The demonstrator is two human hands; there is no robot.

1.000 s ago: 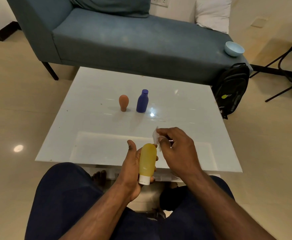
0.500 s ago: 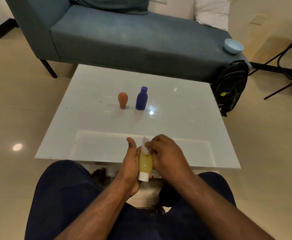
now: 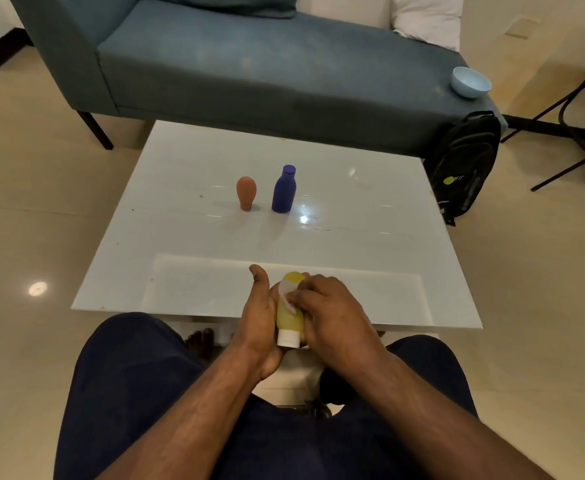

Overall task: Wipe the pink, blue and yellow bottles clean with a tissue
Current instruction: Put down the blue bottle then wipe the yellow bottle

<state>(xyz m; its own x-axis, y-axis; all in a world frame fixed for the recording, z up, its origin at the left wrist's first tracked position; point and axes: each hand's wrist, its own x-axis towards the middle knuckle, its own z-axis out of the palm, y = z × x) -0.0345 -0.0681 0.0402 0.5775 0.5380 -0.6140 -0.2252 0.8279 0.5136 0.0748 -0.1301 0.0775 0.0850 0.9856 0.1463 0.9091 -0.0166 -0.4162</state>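
My left hand (image 3: 258,315) grips the yellow bottle (image 3: 289,318) over the near edge of the white table (image 3: 370,258), white cap toward me. My right hand (image 3: 332,315) pinches a small white tissue (image 3: 288,295) and presses it against the bottle's upper side. Part of the bottle is hidden by both hands. The pink bottle (image 3: 246,192) stands cap down near the table's middle. Just right of it the blue bottle (image 3: 284,189) stands upright.
A blue-grey sofa (image 3: 249,64) runs behind the table, with a pale blue bowl (image 3: 471,82) on its right end and a white cushion (image 3: 427,17). A black backpack (image 3: 464,164) leans at the table's far right corner. My knees sit below the table's near edge.
My right hand came down from above the yellow bottle and laid the tissue on it, then slid it lower along the side. My left hand kept hold of the bottle.
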